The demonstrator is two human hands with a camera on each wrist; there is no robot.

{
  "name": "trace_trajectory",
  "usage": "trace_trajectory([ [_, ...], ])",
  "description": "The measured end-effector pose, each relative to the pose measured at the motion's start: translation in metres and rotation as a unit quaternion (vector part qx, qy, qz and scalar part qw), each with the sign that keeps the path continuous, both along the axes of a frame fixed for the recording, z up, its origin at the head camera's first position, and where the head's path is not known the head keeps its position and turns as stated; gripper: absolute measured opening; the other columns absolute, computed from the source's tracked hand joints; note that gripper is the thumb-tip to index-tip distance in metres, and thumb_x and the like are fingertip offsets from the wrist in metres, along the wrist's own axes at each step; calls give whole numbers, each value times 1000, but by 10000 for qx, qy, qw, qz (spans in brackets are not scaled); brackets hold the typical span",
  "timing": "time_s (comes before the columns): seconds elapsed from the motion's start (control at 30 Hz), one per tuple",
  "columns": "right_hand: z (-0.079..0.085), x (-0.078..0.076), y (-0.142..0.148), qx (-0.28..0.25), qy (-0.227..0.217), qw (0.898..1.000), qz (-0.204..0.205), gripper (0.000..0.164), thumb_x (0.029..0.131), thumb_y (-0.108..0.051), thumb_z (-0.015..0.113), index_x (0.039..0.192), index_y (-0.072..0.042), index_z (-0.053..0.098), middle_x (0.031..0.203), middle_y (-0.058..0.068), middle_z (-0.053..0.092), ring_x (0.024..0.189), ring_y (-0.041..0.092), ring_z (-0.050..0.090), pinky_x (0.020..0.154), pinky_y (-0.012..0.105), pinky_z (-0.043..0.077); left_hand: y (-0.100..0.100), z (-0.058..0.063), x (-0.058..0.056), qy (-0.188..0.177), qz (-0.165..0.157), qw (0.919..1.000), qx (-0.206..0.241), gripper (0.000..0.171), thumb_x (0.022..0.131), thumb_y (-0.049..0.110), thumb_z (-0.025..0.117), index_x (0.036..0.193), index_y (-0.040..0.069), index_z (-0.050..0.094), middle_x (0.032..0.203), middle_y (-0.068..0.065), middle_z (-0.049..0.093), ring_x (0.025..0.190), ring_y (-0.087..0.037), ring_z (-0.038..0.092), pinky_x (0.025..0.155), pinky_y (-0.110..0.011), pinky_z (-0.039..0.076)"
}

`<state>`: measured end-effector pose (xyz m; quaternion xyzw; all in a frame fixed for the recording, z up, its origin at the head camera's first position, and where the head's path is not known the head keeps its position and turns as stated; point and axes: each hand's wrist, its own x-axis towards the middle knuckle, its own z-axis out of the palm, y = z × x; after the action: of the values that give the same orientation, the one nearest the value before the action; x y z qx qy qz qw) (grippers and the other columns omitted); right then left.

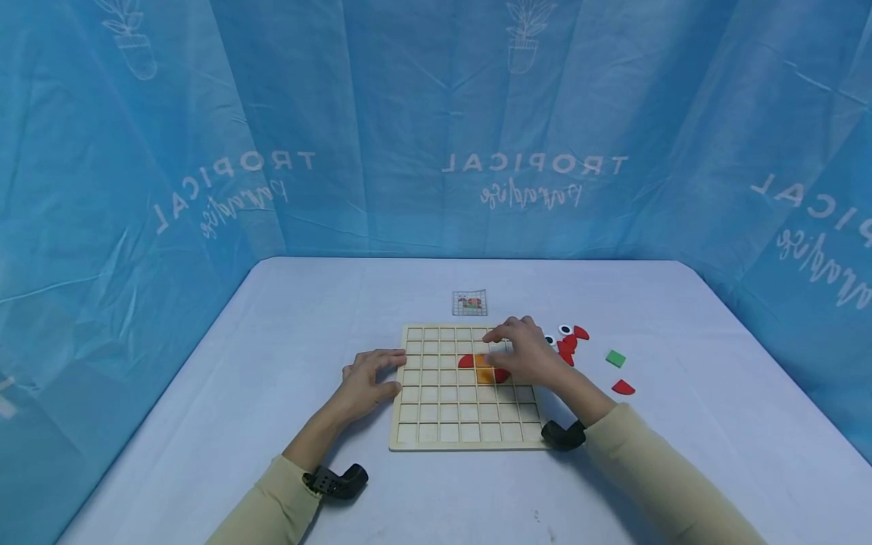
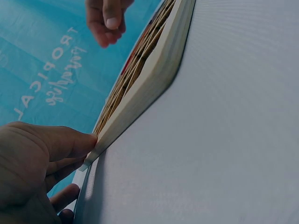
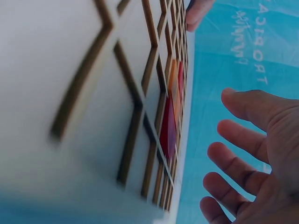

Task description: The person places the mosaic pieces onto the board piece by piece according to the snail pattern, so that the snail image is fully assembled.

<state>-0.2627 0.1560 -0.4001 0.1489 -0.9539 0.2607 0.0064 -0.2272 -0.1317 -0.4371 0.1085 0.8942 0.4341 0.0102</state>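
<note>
The wooden grid board is being touched at its left edge by the left hand, whose thumb and fingers are being held apart along the frame, so that the wood is lying directly against the fingertips. Over the board's right half, the right hand is being held clear of the surface; its fingers are being spread, the thumb standing well apart from them. On the board, near and under this open grip, orange pieces are being flanked by a red quarter-circle on their left and a red rounded piece on their right, the latter being partly covered from above by the hand. Just beyond the board's far edge, a picture card is being displayed. Beside the board's far right corner, red pieces are being bordered by black-and-white eye discs. Farther right of the board, a green square and a red fan-shaped piece are being seen.
</note>
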Motion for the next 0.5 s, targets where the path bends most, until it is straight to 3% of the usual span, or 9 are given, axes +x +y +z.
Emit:
trace_trajectory([
  [0.37, 5, 22, 63, -27, 482, 9983, -319, 34, 79, -24, 74, 110, -12, 69, 106, 8, 62, 100, 24, 45, 74, 33, 40, -1, 2, 0, 23, -17, 10000, -63, 43, 81, 7, 65, 124, 8, 61, 139, -3, 52, 135, -28, 31, 103, -55, 11],
  [0.5, 4, 31, 89, 18, 375, 9978, -552, 35, 79, -24, 74, 111, -11, 69, 108, 10, 61, 102, 27, 44, 74, 37, 44, -2, 1, 0, -4, -37, 10000, -46, 43, 81, 7, 65, 124, 8, 61, 140, -3, 51, 134, -28, 31, 103, -55, 11],
])
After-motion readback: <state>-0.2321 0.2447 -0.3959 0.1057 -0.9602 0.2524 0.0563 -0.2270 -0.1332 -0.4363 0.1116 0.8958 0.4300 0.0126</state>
